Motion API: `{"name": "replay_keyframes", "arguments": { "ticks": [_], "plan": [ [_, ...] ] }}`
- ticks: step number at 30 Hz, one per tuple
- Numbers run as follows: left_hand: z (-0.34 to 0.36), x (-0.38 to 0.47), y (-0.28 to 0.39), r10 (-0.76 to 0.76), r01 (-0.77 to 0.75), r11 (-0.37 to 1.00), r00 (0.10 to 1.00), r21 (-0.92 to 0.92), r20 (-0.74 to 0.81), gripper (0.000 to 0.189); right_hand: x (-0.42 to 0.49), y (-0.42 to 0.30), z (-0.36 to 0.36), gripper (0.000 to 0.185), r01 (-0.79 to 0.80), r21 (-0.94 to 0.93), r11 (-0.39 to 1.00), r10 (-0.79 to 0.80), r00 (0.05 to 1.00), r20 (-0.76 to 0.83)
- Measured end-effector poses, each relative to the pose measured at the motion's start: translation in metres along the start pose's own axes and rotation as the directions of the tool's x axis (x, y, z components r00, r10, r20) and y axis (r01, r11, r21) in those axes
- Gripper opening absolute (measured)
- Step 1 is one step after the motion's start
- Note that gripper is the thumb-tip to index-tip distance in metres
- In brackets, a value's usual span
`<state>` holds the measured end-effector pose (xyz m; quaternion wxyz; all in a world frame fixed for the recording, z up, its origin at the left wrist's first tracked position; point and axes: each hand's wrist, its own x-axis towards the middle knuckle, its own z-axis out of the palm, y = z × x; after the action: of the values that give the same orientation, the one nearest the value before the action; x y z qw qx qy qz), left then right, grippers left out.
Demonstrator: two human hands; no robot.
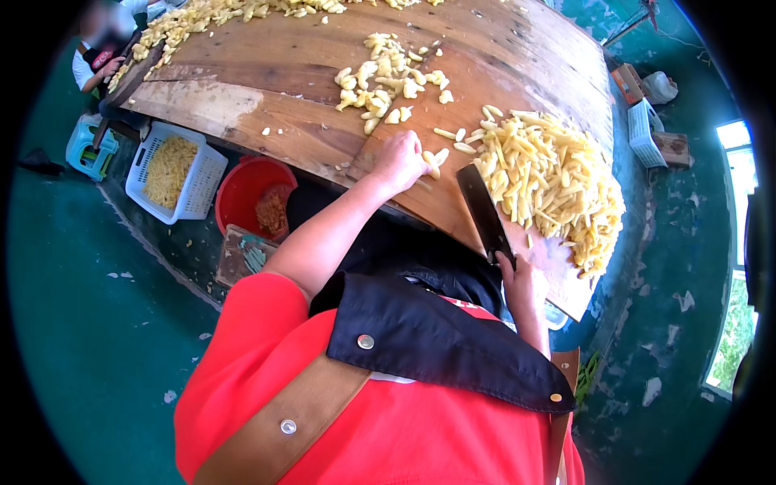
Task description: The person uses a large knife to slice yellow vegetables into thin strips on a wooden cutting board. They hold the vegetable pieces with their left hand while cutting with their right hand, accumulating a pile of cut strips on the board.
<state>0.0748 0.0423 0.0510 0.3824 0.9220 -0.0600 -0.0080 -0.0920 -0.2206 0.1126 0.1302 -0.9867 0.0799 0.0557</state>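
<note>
My left hand (397, 160) is over the cutting board (418, 197), its fingertips closed on a pale yellow ginger piece (433, 162). In my right hand (522, 284) is the handle of a dark-bladed cleaver (482, 203). Its blade points away from me, apart from my left hand and beside a large heap of finger-like ginger pieces (545, 170). Beyond my left hand lies a looser group of knobbly ginger pieces (379, 79). A few single pieces are scattered between this group and the heap.
The wooden table (291, 66) carries more ginger (200, 21) along its far left side, where a co-worker's hand (112, 65) shows. Below the left edge stand a white plastic basket (212, 176) of cut pieces, a red tub (233, 194) and a blue stool (91, 145).
</note>
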Motion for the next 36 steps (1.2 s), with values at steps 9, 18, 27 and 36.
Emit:
{"name": "replay_keyframes", "arguments": {
  "ticks": [9, 18, 27, 36],
  "plan": [
    [-0.059, -0.010, -0.034, -0.361, 0.197, 0.633, 0.930, -0.749, -0.061, 0.039, 0.021, -0.054, -0.005, 0.049, 0.022, 0.259, 0.966, -0.103, 0.948, 0.302],
    [-0.032, -0.034, 0.002, -0.234, 0.250, 0.375, 0.957, -0.892, 0.170, 0.031, 0.038, -0.019, -0.006, 0.038, 0.058, 0.027, 0.998, -0.058, 0.998, 0.019],
    [0.037, -0.050, 0.011, 0.086, -0.171, 0.858, 0.978, -0.485, -0.192, 0.035, 0.039, -0.027, 0.002, 0.040, 0.199, -0.048, 0.979, -0.201, 0.979, -0.033],
    [0.033, -0.031, -0.009, 0.459, -0.569, 0.798, 0.787, -0.199, -0.411, 0.017, 0.041, -0.024, 0.003, 0.041, 0.237, -0.084, 0.968, -0.241, 0.970, -0.033]
  ]
}}
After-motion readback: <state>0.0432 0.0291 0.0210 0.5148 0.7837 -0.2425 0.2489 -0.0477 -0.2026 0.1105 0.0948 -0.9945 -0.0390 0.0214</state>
